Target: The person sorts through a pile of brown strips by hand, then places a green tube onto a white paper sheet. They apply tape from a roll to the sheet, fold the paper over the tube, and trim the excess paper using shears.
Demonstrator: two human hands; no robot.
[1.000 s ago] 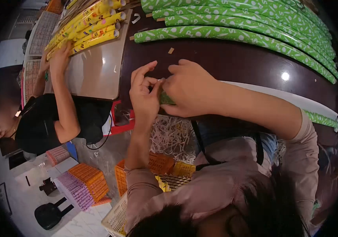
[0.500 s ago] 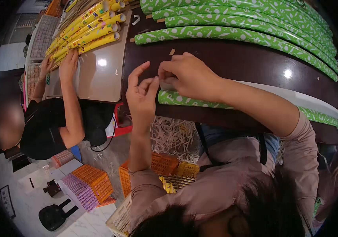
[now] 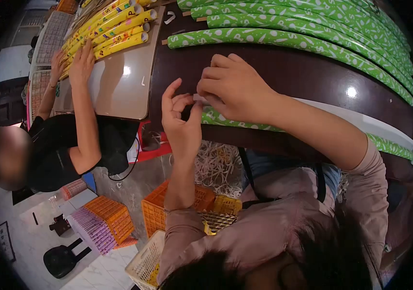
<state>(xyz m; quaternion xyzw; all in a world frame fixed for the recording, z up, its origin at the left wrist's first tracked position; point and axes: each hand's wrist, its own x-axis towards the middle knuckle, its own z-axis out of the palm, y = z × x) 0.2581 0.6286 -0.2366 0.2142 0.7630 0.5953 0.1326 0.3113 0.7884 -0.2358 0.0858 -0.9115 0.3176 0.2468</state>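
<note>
A green patterned wrapping paper roll (image 3: 245,123) lies along the near table edge, its white underside (image 3: 356,117) showing behind my right forearm. Over its left end, both hands meet at a small pale strip (image 3: 199,98). My left hand (image 3: 183,118) has its thumb and middle finger closed at the strip, with the index finger raised. Curled fingers of my right hand (image 3: 238,87) close on the strip's other side, partly hiding it and the roll's end.
Several finished green rolls (image 3: 288,37) lie across the back of the dark table (image 3: 182,63). At left, a co-worker's hands (image 3: 82,65) rest on yellow rolls (image 3: 124,41). Orange crates (image 3: 155,208) and shredded paper (image 3: 218,166) are on the floor below.
Both hands have shifted slightly right, and the pale strip now shows between their fingertips. The small brown piece behind my right hand is no longer visible. The co-worker's near hand has moved up the yellow rolls.
</note>
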